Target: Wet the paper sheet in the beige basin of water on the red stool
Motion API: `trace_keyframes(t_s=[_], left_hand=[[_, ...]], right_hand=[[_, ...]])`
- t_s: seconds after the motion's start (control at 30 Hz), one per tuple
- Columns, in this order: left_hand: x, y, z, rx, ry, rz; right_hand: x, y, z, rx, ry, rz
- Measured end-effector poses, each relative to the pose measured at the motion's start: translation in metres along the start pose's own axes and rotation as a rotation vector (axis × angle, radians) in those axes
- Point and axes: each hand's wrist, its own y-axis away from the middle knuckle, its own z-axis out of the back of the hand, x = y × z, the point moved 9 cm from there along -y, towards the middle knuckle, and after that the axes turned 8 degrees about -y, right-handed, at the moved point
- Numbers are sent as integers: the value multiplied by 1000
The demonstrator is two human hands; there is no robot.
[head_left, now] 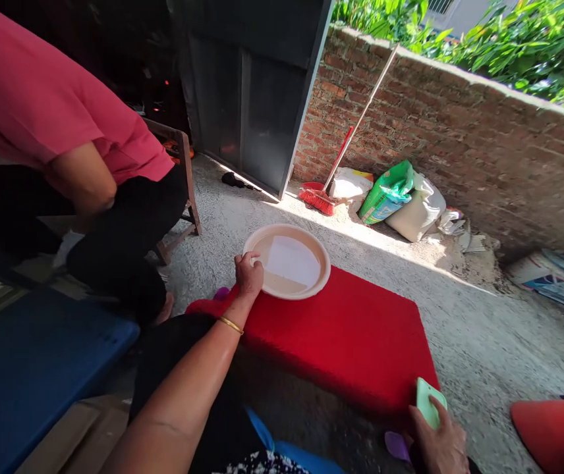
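My left hand [249,274] is closed on the near left rim of a round, pale pinkish basin [322,280]. Its inside shows a large bright patch, which looks like a reflection on liquid. The basin rests at the far left end of a low red cloth-covered surface [356,336]. At that surface's near right corner, my right hand [439,434] grips a flat, light-green rounded rectangle [428,403], with my fingers bent over its face. What exactly this green piece is, I cannot make out. A purple piece [397,446] shows beside my right hand, lower down.
A person in a pink shirt [64,112] sits close on the left by a wooden chair [186,178]. A blue tabletop [45,368] is at lower left. Broom [317,201], green sack [388,191] and white sack [418,210] line the brick wall [440,131]. An orange-red object [553,431] stands right.
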Motion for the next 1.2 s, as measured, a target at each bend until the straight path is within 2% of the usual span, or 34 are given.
trace_keyframes(t_s=[0.03,0.1,0.23,0.3,0.37,0.5,0.57,0.6,0.63,0.7,0.77,0.87,0.93,0.97,1.0,1.07,1.2], left_hand=[[0,0,0,0,-2,-1],[-1,0,1,-2,-6,-3],[-1,0,1,-8,-14,-15],[-1,0,1,-5,-18,-17],[-1,1,0,-2,-22,-12],[-2,2,0,-11,-13,-12],[-3,3,0,-15,-5,-11],[-3,3,0,-15,-2,-10],[-3,3,0,-14,0,-11],[-2,3,0,-12,1,-12],[-2,2,0,-9,-1,-14],[-2,2,1,-7,-7,-17],[-2,2,1,-5,-9,-21],[-2,2,1,-6,-10,-21],[-2,3,0,-8,-11,-19],[-3,3,0,-15,-11,-15],[-4,4,-1,-17,-3,-9]], right_hand=[[12,12,-9,5,-6,40],[53,49,-34,37,-45,192],[151,137,-87,253,-228,615],[170,152,-93,335,-291,709],[157,130,-80,300,-307,640],[68,31,-21,60,-159,254],[30,-3,-3,27,-81,95],[20,-11,0,30,-61,52],[18,-12,-1,37,-58,40],[38,8,-17,57,-75,113],[83,51,-47,107,-113,283],[165,132,-95,256,-199,626],[198,166,-111,353,-257,784],[203,170,-111,376,-287,808],[201,164,-107,372,-314,791],[173,126,-84,279,-343,656],[69,21,-21,33,-159,216]])
